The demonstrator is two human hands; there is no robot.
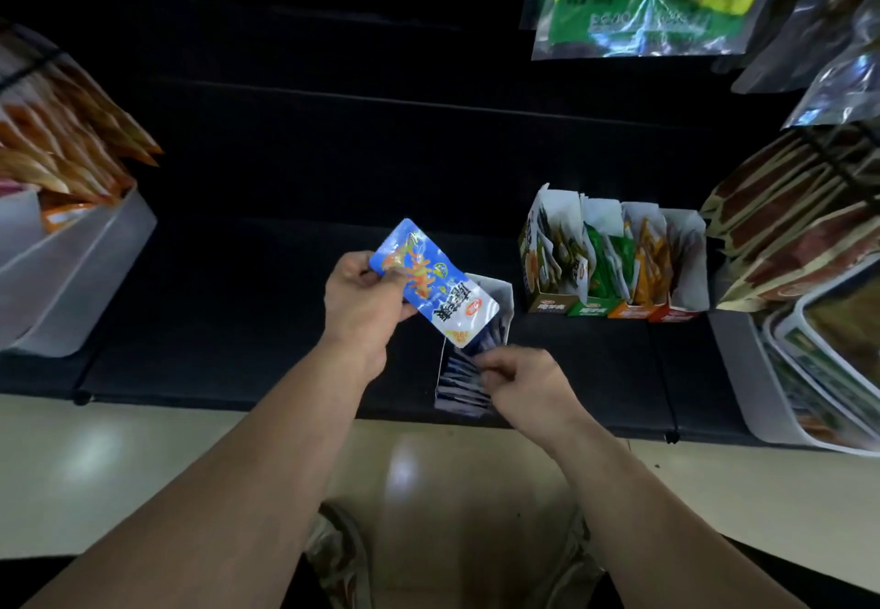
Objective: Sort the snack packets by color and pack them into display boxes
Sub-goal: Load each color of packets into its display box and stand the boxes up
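- left hand pinches a blue packet, tilted, just above the open display box.
- right hand curls on the stacked packets inside it, from what I see.
- filled boxes stand to the right.

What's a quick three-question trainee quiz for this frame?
1. True or false: the packet gripped by the left hand is green.
2. The right hand has its fingers on boxed packets in which container? A. front box B. green box C. left bin
3. Fill in: the row of boxes on the right holds ___ boxes.

Key: 1 false, it is blue; 2 A; 3 four.
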